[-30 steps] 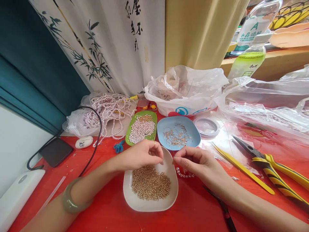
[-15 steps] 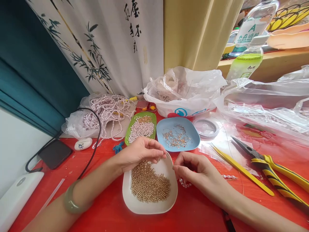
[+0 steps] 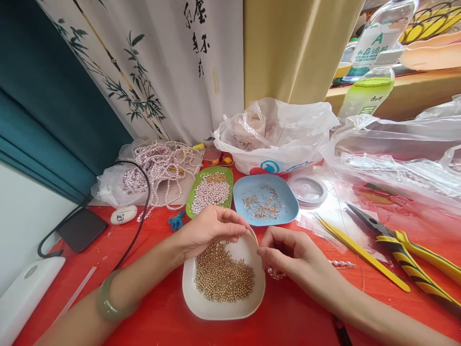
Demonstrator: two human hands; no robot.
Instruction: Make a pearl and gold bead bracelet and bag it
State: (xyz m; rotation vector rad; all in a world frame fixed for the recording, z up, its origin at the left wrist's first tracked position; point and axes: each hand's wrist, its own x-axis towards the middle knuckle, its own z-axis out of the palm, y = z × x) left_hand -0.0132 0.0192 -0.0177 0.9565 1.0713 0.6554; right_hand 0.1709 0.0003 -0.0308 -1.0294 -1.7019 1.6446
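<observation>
Bead dish [image 3: 201, 302] sits front-centre on counter [image 3: 295, 317]; pearl tray [image 3: 211, 191] and pin tray [image 3: 265, 200] behind it, pliers [image 3: 406, 252] right, phone [image 3: 82, 228] left.

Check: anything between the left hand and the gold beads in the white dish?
Nothing visible. The left hand hovers right over the far edge of the gold beads in the white dish, fingertips curled down. The right hand sits just right of the dish, clear of the pile.

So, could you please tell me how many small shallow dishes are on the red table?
3: a white dish of gold beads under the hands, a green dish of pale pearls behind it, and a blue dish of metal pins to its right. Bags may hide others.
</observation>
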